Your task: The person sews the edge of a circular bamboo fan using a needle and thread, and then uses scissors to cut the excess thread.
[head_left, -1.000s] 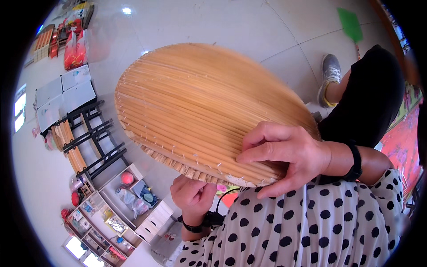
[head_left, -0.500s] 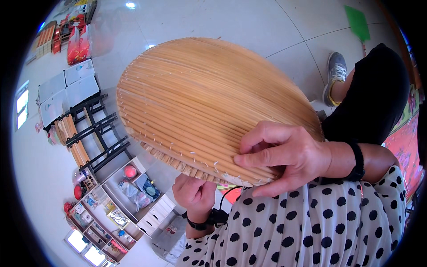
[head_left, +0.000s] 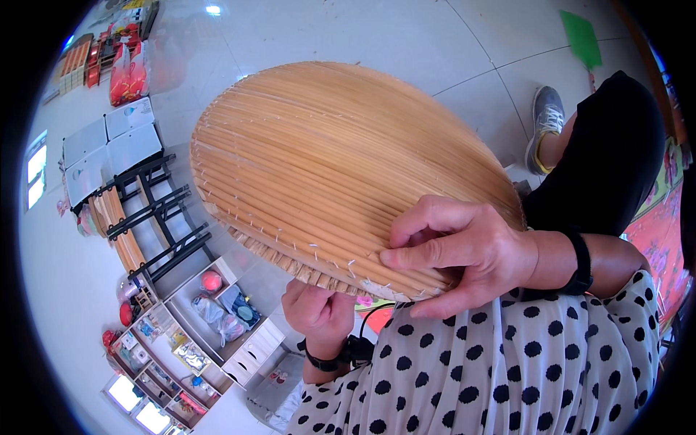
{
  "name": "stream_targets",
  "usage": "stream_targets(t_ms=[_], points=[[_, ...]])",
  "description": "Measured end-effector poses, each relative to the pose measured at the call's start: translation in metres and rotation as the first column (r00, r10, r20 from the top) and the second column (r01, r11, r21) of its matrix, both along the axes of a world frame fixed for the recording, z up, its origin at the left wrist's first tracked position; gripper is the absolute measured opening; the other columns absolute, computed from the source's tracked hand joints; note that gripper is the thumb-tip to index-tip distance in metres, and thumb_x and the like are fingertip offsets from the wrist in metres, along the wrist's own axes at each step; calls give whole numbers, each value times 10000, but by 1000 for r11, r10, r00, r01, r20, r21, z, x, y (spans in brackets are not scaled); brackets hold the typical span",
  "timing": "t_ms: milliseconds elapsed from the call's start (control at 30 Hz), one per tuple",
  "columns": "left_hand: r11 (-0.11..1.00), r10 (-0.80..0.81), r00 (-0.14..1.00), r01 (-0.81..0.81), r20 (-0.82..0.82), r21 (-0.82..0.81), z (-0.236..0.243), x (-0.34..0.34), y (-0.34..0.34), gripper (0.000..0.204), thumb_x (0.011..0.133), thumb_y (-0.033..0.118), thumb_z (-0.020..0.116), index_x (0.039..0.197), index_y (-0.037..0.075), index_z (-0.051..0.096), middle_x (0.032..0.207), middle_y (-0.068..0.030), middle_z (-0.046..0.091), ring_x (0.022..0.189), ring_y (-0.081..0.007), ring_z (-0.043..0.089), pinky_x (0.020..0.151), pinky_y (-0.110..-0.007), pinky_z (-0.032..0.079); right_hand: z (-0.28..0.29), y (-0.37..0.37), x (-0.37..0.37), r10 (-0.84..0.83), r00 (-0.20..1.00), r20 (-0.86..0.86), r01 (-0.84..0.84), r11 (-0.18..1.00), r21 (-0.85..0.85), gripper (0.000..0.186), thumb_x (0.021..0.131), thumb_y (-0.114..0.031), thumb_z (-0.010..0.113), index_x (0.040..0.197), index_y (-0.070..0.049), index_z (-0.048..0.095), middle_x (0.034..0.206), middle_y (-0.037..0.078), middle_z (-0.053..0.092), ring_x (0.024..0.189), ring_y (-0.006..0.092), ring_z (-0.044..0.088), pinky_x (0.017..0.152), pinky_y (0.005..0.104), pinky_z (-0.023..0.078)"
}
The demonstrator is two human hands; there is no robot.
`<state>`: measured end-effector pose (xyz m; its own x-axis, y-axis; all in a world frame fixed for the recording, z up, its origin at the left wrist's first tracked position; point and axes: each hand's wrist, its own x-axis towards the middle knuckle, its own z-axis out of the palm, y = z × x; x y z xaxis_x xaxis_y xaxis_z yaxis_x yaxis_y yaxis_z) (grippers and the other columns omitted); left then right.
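Observation:
A round board of pale tan stalks (head_left: 326, 145), with short white stitches along its edge and a layer of cut ends under the near rim, is tilted across my lap. My right hand (head_left: 464, 254) grips it at the near right, fingers bent on the top and thumb down by the edge. Below the near rim is my left hand (head_left: 317, 313), its fingers curled closed; whatever they hold is hidden behind the board. Both wrists carry dark bands.
My black-clad leg (head_left: 602, 159) and grey shoe (head_left: 545, 123) are at right, beside a green flat object (head_left: 580, 36) on the tiled floor. At left are stacked folding tables (head_left: 152, 217), white panels (head_left: 109, 152), shelving (head_left: 159, 355) and red bags (head_left: 127, 76).
The whole view shifted slightly about a second ago. My right fingers sit a little further left on the board; otherwise both hands and the board are nearly still.

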<state>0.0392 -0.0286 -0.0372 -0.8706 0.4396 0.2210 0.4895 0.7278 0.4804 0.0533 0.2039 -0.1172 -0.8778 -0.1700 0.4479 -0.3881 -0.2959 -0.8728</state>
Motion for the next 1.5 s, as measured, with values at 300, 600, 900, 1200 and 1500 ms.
stream_targets(t_ms=[300,600,900,1200,1500], points=[[996,-38,999,39,9,-77,4,-6,3,151,702,142,771,806,48,714,724,-84,681,559,-234,597,539,-290,438,3,1,1,-57,998,-9,58,996,68,495,687,-215,852,1088,19,678,1042,148,613,855,268,629,721,328,542],[982,-15,980,-23,197,186,-5,-18,18,156,722,128,769,835,39,710,663,-80,633,509,-197,585,497,-287,413,27,20,-4,-111,993,-30,115,947,299,503,654,-228,864,1053,9,671,1017,154,628,813,282,646,685,339,553],[881,-303,892,127,337,456,-2,-49,70,111,797,-53,673,892,3,664,720,-113,640,560,-227,609,514,-281,451,62,20,6,-484,855,-184,455,532,714,381,664,-103,839,983,13,664,873,127,661,666,248,663,592,305,549],[867,-360,927,292,103,404,-5,-70,102,97,808,-44,679,901,-21,669,782,-105,627,631,-206,616,577,-275,478,79,21,1,-662,697,-275,553,252,794,204,735,-84,788,902,-16,693,733,106,652,553,224,627,507,288,501],[840,-369,925,288,93,460,-8,-77,110,75,772,-68,668,816,-16,636,737,-120,547,599,-267,556,540,-330,430,72,17,-8,-707,589,-391,654,133,745,147,758,-70,775,867,-14,694,688,106,640,528,224,606,496,296,482]])
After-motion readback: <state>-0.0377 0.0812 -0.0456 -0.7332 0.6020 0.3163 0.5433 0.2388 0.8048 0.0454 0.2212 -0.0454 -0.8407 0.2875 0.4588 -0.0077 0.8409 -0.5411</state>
